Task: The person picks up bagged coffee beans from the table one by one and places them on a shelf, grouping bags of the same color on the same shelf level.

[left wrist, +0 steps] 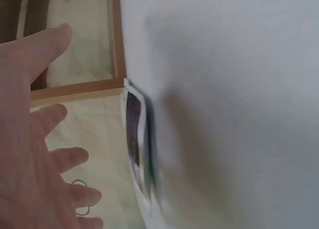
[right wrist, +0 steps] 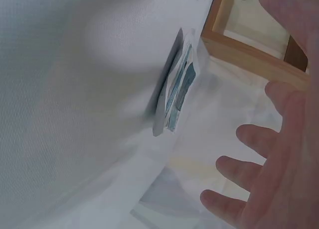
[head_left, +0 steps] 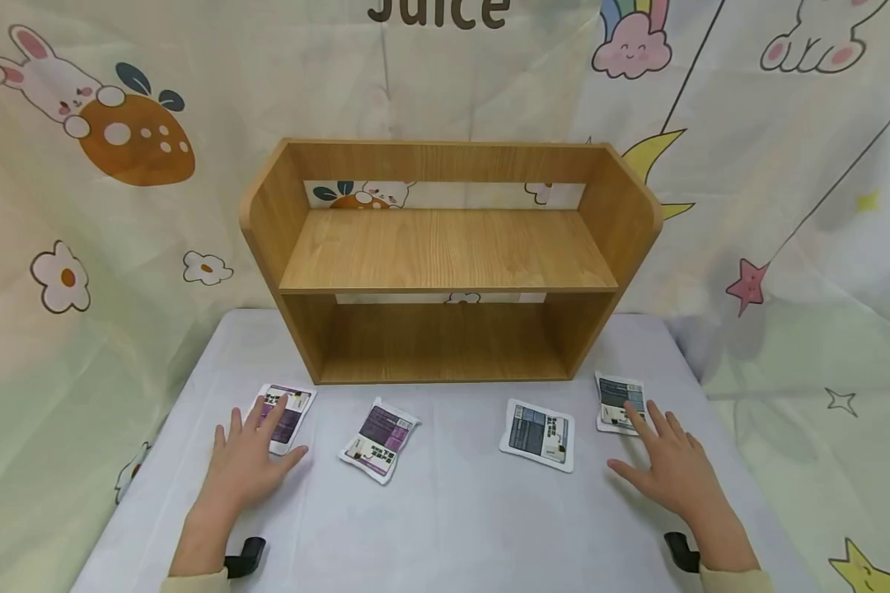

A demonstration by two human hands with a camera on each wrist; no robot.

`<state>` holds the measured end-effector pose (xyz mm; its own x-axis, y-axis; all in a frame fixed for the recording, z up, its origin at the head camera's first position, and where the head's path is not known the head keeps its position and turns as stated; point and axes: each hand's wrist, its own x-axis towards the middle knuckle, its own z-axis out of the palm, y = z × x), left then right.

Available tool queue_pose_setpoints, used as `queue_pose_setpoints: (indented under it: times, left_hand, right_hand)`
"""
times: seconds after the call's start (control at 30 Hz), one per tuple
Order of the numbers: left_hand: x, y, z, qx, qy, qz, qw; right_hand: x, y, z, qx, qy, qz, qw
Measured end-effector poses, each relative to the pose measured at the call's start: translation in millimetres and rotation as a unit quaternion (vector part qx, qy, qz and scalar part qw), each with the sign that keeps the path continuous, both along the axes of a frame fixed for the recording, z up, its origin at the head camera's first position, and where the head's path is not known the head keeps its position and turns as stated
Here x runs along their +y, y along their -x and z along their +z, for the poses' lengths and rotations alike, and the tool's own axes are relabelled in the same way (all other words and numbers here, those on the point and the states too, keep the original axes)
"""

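Observation:
My left hand [head_left: 245, 465], fingers spread, hovers over the near edge of a white packet with a purple label [head_left: 291, 418]. In the left wrist view that packet [left wrist: 135, 139] lies on the table apart from the fingertips. A second purple-labelled packet [head_left: 380, 441] lies tilted to its right. My right hand [head_left: 671, 465] is spread the same way, its index fingertip overlapping a packet with a dark blue-grey label [head_left: 620, 403] in the head view. The right wrist view shows a gap between the fingers and this packet [right wrist: 179, 89]. Another blue-grey packet [head_left: 538, 435] lies to its left. Both hands hold nothing.
A two-tier wooden shelf [head_left: 448, 251] stands at the back of the table, behind the packets. White cloth [head_left: 445, 527] covers the table. A printed curtain [head_left: 133, 329] with cartoon figures hangs behind and at both sides. Each wrist wears a black band [head_left: 246, 557].

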<state>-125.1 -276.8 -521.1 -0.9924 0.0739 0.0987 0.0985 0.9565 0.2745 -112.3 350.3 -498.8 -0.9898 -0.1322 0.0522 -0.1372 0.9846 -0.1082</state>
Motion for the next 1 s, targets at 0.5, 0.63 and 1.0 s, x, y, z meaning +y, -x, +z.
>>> queue_pose_setpoints:
  times: [0.5,0.63,1.0]
  left_hand:
    - [-22.7,30.5,35.3,0.037,-0.183,-0.044,0.9814]
    - [-25.5,38.6,43.5,0.043,-0.234,-0.054,0.9699]
    - [-25.5,76.9,107.8,0.118,-0.256,-0.081,0.956]
  right_hand:
    - [5.9,4.1,-4.6,0.028,0.052,0.033,0.998]
    - [5.4,0.0,-6.5,0.003,0.064,0.027,0.998]
    - [3.7,16.3,2.8,-0.03,0.103,0.009,0.994]
